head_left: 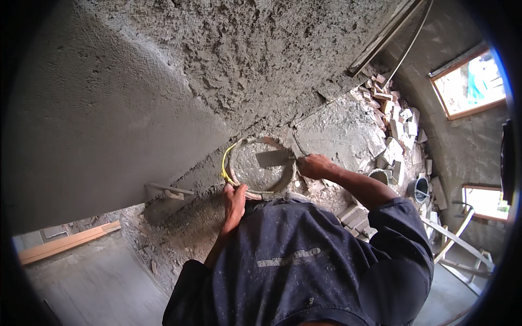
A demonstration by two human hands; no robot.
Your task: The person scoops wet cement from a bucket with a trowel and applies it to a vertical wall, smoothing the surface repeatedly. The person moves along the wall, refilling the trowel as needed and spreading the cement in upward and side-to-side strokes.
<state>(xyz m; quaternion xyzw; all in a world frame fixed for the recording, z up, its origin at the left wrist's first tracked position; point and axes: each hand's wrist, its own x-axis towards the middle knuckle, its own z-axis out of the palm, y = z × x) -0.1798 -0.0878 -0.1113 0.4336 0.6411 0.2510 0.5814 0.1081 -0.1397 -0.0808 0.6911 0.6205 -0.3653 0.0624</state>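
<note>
At mid-frame my left hand (235, 200) grips the rim of the mortar pan (261, 165). My right hand (312, 164) clenches a trowel (274, 158) whose blade lies in the wet mortar; its handle is hidden inside my fist.

Wet grey mortar (260, 163), glistening and lumpy, is held in a round pan (237, 179) whose rim is caked with dried cement. A flat metal trowel blade (273, 158), dull and smeared, is seen in it. The wall (98, 119) is coated partly in smooth, matt plaster, partly in rough, crumbly render (261, 49). A bare wooden plank (68, 243) is seen, and broken bricks (397, 127), chalky and rough.
</note>
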